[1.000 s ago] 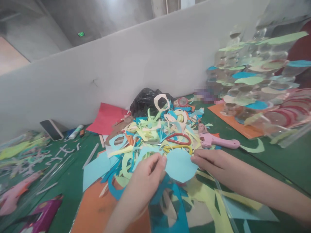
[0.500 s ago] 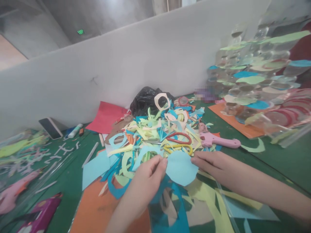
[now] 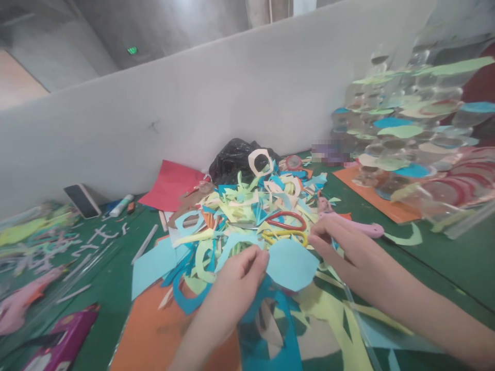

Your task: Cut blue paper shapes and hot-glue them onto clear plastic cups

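Observation:
Between its thumb and fingers, my left hand point(image 3: 240, 278) pinches the left edge of a roughly round light blue paper piece point(image 3: 293, 264). My right hand point(image 3: 342, 245) is off the paper, just beyond its upper right edge, with thumb and fingers apart and nothing seen in them. Behind the paper lie scissor handles, a red loop point(image 3: 305, 221) and a yellow loop point(image 3: 299, 241); scraps cover most of the blades. A pink glue gun point(image 3: 371, 230) lies partly hidden behind my right hand.
A heap of paper offcuts point(image 3: 235, 201) spreads in front of a black plastic bag point(image 3: 230, 159). At right, tiers of clear cups and paper discs point(image 3: 402, 131) stand on an orange sheet point(image 3: 381, 198). Left are a phone point(image 3: 82, 201), another pink glue gun point(image 3: 27, 301) and a purple box point(image 3: 64, 342).
My right hand has let go of the light blue paper's right edge and moved up and away, fingers parting. My left hand keeps its pinch, almost in place.

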Available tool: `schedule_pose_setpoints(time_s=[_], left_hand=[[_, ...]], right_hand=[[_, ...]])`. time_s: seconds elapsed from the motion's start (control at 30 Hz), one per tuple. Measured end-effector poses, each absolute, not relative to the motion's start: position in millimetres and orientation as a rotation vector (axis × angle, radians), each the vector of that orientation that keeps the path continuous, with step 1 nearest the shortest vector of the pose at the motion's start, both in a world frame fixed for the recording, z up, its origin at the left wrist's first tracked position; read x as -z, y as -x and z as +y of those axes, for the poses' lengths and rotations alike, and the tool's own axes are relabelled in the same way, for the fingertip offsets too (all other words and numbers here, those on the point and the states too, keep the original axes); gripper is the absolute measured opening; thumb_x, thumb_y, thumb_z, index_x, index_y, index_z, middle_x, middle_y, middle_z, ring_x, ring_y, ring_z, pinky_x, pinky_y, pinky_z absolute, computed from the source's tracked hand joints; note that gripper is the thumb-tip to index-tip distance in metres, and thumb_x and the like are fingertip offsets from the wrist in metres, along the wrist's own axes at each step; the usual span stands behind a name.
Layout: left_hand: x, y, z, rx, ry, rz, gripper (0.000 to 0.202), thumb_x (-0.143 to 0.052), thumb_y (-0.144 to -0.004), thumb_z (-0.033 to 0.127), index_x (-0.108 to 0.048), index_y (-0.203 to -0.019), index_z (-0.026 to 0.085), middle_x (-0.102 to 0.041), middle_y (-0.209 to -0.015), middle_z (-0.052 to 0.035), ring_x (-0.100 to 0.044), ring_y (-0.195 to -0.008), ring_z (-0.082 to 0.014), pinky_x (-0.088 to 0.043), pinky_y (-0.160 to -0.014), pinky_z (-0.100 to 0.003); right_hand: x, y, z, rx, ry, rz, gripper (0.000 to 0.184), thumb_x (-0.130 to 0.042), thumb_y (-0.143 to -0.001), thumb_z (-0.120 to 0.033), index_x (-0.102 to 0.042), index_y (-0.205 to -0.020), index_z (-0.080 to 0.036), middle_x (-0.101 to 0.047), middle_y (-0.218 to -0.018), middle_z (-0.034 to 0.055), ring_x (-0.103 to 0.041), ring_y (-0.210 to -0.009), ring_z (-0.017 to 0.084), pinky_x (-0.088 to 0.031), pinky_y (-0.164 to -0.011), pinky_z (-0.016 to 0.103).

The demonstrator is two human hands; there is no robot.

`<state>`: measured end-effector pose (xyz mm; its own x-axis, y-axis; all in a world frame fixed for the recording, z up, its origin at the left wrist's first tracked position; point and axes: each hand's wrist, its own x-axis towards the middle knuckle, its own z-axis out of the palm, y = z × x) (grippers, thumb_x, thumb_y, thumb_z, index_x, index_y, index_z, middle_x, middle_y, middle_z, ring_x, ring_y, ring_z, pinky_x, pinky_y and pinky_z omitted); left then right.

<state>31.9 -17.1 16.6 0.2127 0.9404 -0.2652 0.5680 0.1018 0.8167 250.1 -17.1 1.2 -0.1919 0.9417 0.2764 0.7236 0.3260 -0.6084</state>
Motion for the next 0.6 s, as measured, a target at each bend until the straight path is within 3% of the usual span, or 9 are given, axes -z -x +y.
schedule_pose_setpoints(time_s=[0.1,0.2,0.33,0.5,0.6], left_hand=[[-16.2,-31.8,-18.0,-0.547,-1.574,1.451,0.044,-0.038,-0.094,0.057,-0.031,-0.068,0.022,-0.032,-0.066,0.0049,-0.032,-0.064,-0.0141,-0.028,-0.059,-0.027],[-14.3,-28.8,-18.9,-0.62,-1.561,1.485,0.043,-0.035,-0.095,0.058,-0.04,-0.072,0.022,-0.038,-0.069,0.0037,-0.037,-0.066,-0.015,-0.031,-0.061,-0.027],[-11.3,-23.3,-21.4,-0.683,-1.538,1.539,0.044,-0.032,-0.097,0.059,-0.047,-0.077,0.023,-0.034,-0.064,0.0048,-0.035,-0.061,-0.0148,-0.028,-0.058,-0.027],[-11.9,-21.5,-23.0,-0.74,-1.593,1.529,0.045,-0.032,-0.097,0.057,-0.046,-0.074,0.022,-0.038,-0.065,0.0041,-0.037,-0.062,-0.0152,-0.029,-0.059,-0.028],[-13.9,-21.8,-22.6,-0.761,-1.611,1.517,0.043,-0.032,-0.098,0.055,-0.045,-0.072,0.022,-0.038,-0.065,0.0043,-0.037,-0.062,-0.015,-0.029,-0.06,-0.028]], right_hand=[[-4.5,-244.6,-25.5,-0.021,1.085,-2.067,0.03,-0.037,-0.103,-0.037,-0.06,-0.113,-0.02,-0.072,-0.11,0.0111,-0.065,-0.108,0.024,-0.052,-0.09,0.039],[-2.2,-238.8,-34.4,0.166,0.839,-2.285,0.048,-0.043,-0.1,-0.045,-0.057,-0.132,-0.012,-0.064,-0.135,0.0159,-0.056,-0.129,0.028,-0.049,-0.103,0.042],[7.9,-236.0,-42.5,0.171,0.852,-2.531,0.067,-0.053,-0.093,-0.058,-0.057,-0.138,-0.009,-0.057,-0.143,0.016,-0.057,-0.128,0.031,-0.054,-0.101,0.042],[9.6,-237.0,-43.7,0.134,0.874,-2.562,0.075,-0.058,-0.09,-0.057,-0.044,-0.149,-0.013,-0.049,-0.15,0.0133,-0.054,-0.132,0.031,-0.052,-0.105,0.042],[8.4,-236.3,-42.9,0.222,0.831,-2.598,0.075,-0.057,-0.09,-0.058,-0.048,-0.146,-0.009,-0.049,-0.148,0.0154,-0.056,-0.129,0.032,-0.056,-0.1,0.041]])
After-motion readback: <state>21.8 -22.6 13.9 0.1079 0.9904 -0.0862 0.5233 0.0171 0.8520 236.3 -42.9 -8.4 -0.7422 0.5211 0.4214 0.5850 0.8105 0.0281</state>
